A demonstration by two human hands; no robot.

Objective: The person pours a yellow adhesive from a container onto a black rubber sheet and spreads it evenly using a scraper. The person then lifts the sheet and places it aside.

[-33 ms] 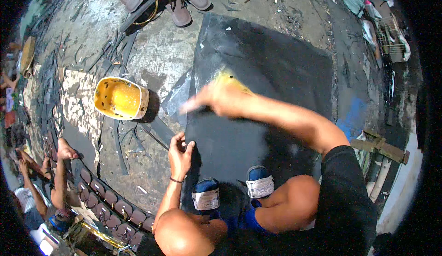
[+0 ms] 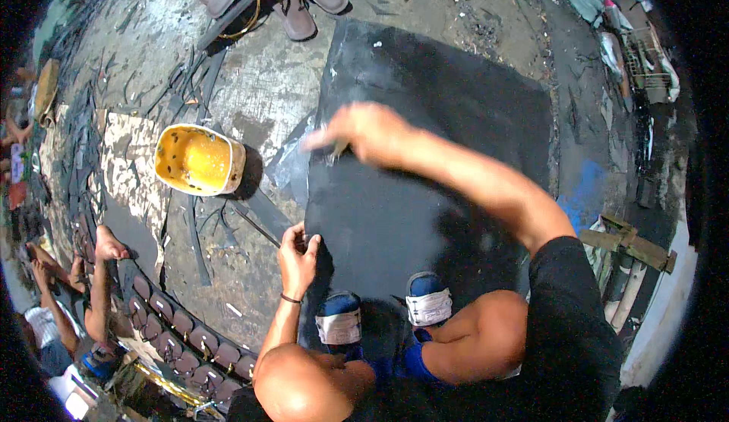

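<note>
A large black sheet (image 2: 395, 202) lies flat on the ground before me. My right hand (image 2: 376, 135), smeared by motion, is over its left part. Its index finger points left, and the other fingers are curled round a small pale thing whose kind I cannot make out. At the sheet's left edge my left hand (image 2: 297, 261) is closed, thumb near fingertips; what it pinches is hidden. A thin dark rod (image 2: 257, 227) reaches towards these fingers; whether they hold it I cannot tell. Left of the sheet stands a cut-open white container (image 2: 238, 170) with a yellow substance (image 2: 206, 161) inside.
Sandals (image 2: 295, 17) are heaped beyond the sheet. Rows of dark soles with straps (image 2: 181, 322) lie at lower left, near another person's foot (image 2: 111, 245). Black scraps (image 2: 199, 244) litter the ground. A wooden piece (image 2: 626, 244) is at right. My slippered feet (image 2: 429, 300) rest on the sheet.
My right hand has shifted slightly away from me. The yellow patch beside it on the sheet no longer shows. My left hand has stayed in place.
</note>
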